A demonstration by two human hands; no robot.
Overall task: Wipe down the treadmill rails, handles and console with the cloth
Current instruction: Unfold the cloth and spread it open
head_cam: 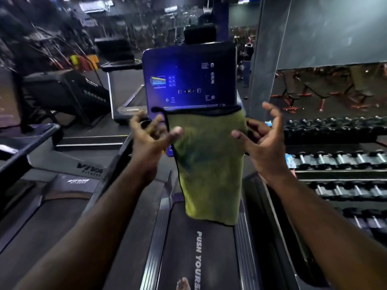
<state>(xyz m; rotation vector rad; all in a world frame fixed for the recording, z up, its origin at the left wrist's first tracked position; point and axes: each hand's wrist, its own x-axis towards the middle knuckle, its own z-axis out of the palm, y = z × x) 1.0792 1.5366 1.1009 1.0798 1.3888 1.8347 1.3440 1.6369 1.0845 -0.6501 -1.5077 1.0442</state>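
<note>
The console (188, 80) glows blue-violet. It shows a small coloured chart and rows of icons, but the lettering is too small and blurred to read.

A yellow-green cloth (209, 164) with dark trim hangs in front of the console's lower part. Its top edge runs along the bottom of the screen and the rest drops towards the belt (184, 258). I cannot tell whether it is draped over something there.

The left hand (146, 143) is at the console's lower left with its fingers spread and relaxed. Its thumb tip is against the cloth's left edge.

The right hand (266, 143) is at the console's lower right, also open-fingered, with one fingertip on the cloth's right edge. Neither hand shows a clear pinch on the fabric.

Below the console, the belt carries white capitals reading "PUSH YOURS", cut off by the bottom of the frame. Bare toes (183, 284) show beside the lettering.

To the left of the console stands a neighbouring treadmill (62, 185) marked "VIVA" in two places. The smaller word under each is too blurred to read.

To the right of the console are racks of dumbbells (339, 160).
</note>
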